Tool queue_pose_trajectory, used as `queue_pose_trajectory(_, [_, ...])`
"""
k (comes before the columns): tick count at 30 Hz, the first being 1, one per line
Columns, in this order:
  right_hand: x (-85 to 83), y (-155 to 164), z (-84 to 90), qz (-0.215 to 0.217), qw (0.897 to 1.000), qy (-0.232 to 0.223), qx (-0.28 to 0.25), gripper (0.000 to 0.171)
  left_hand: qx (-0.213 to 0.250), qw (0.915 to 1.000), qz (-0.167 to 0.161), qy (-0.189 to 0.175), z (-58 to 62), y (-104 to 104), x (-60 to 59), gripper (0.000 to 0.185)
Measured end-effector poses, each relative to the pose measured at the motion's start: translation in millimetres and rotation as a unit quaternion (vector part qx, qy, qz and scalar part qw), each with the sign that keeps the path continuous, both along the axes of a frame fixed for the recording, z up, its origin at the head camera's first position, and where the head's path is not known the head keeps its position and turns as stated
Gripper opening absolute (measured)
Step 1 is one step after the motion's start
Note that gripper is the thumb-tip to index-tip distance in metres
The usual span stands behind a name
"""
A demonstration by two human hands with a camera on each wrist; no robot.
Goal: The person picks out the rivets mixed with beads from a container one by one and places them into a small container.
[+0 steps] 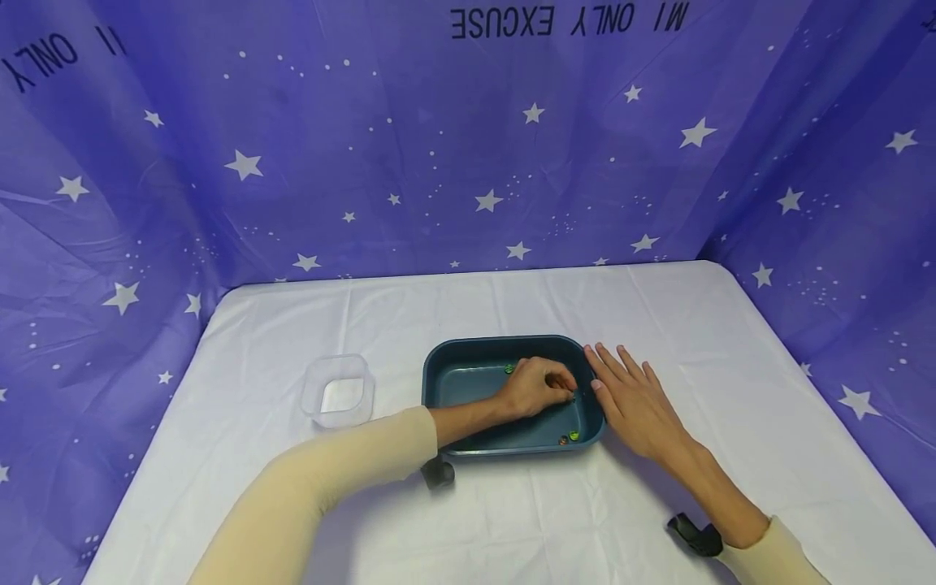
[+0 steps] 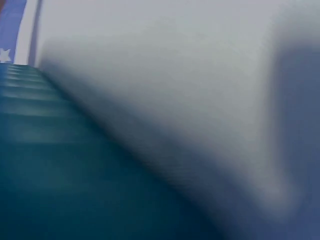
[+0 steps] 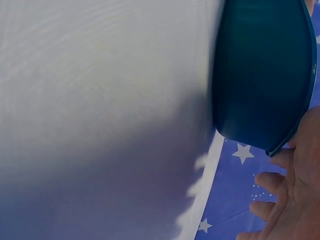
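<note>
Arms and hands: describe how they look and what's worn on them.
The left sleeve and right sleeve are plain cream, long and smooth, without visible markings. A small black device shows near each cuff, left and right. The left hand and right hand wear no gloves.

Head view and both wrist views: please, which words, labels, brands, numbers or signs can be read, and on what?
"ONLY EXCUSE": back curtain, upside down; the letters before it are uncertain.
"ONLY": left curtain, upside down; what precedes it is unclear.
Right curtain: black mark cut off, unreadable.
Wrist views: none.
</note>
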State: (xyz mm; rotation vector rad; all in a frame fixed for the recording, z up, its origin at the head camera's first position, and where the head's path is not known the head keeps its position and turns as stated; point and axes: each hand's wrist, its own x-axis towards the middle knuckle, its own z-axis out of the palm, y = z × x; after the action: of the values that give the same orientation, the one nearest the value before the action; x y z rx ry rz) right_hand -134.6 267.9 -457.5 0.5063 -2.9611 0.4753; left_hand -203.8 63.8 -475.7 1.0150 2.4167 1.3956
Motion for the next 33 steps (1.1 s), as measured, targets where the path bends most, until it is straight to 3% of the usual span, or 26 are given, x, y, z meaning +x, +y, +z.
queue_pose_trajectory(8, [0.5, -0.9, 0.1, -0.004, 1.0, -0.001, 0.004, 0.052, 0.038, 0.9983, -0.001, -0.044, 18.1, -13.6, -1.2, 0.008])
queue_pose_trajectory(17, [0.4, -1.3, -1.0, -0.004, 1.0, 0.002, 0.006, 0.052, 0.068, 0.9931, 0.021, -0.094, 27.0, -31.6, -1.6, 0.013])
queue_pose_trajectory(24, [-0.5, -1.8, 0.3, -0.005, 1.0, -0.002, 0.006, 0.052, 0.1, 0.9869, 0.002, -0.127, 32.8, -46.0, 0.2, 0.012])
queue_pose_trajectory(33, [0.0, -2.9, 0.2, -0.004, 1.0, 0.004, -0.001, 0.052, 0.146, 0.9797, -0.007, -0.137, 44.7, -71.0, 4.3, 0.014])
